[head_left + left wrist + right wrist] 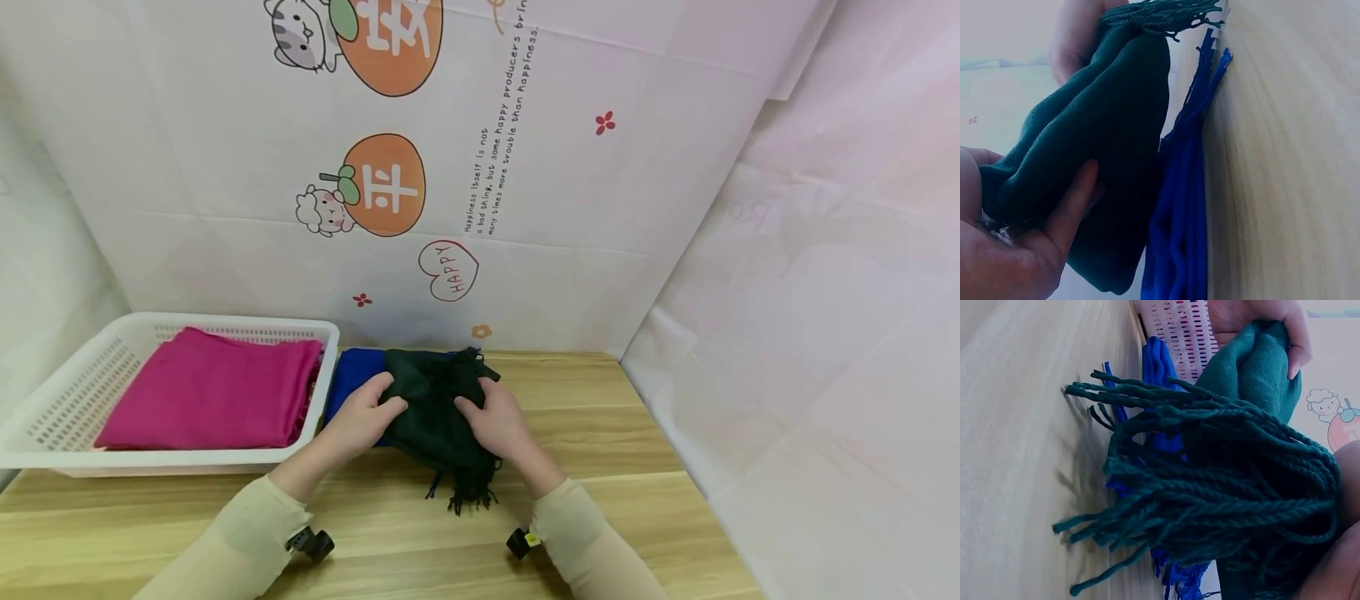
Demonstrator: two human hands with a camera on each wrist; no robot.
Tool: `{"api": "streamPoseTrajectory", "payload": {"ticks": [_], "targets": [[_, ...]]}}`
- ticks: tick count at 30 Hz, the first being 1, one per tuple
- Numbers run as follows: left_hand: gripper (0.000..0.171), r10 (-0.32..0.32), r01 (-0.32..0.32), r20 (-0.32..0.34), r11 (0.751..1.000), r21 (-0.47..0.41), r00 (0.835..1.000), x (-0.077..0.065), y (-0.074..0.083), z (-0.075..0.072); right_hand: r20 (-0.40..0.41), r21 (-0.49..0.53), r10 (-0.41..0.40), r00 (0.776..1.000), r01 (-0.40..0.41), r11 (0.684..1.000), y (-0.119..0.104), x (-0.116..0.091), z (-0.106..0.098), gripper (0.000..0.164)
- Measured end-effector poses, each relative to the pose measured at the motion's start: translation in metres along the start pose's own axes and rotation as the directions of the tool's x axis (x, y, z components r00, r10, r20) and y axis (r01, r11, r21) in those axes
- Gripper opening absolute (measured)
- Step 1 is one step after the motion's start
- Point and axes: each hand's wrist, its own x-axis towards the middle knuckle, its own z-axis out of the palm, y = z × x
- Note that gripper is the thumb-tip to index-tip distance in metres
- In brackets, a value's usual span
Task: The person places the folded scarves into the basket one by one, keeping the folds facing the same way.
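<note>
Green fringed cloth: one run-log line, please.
left hand: grips green cloth; right hand: grips green cloth; blue cloth: on table, partly below; pink cloth: in white basket

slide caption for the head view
Left hand and right hand hold a fringed green scarf over a blue scarf beside a white perforated basket.

A printed white backdrop (562, 183) rises — behind a wood-grain tabletop (600, 467).

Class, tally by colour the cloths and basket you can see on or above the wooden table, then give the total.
Green: 1 fringed scarf
Blue: 1 tasselled scarf
Pink: 1 folded cloth
White: 1 perforated basket
Total visible: 4. Anything beneath the folded cloth cannot be told.
</note>
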Motion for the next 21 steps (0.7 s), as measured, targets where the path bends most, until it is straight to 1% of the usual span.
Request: {"api": "streamPoseTrajectory", "payload": {"ticks": [4,10,14,18,21], "targets": [[0.017,0.014,-0.014,-0.005,1.0,-0.003,1.0,-0.002,0.003,-0.004,0.002,0.002,-0.006,1.0,0.006,1.0,-0.001,0.0,0.002,0.067],[0.017,0.031,-0.03,0.011,0.999,-0.012,0.999,-0.006,0.005,-0.011,0.0,0.011,-0.014,1.0,0.014,1.0,-0.002,0.0,0.005,0.069],[0.013,0.043,-0.043,0.009,0.999,-0.004,0.999,-0.007,0.005,-0.016,0.008,0.025,-0.016,1.0,0.016,1.0,-0.007,-0.002,0.007,0.069],[0.012,0.042,-0.042,0.014,0.999,0.005,0.999,-0.011,0.006,-0.022,0.015,0.026,-0.024,1.0,0.024,0.999,-0.012,-0.003,0.01,0.069],[0.016,0.032,-0.032,0.027,0.999,-0.012,0.999,-0.014,0.007,-0.025,0.018,0.027,-0.029,0.999,0.029,0.999,-0.014,-0.004,0.013,0.069]]}}
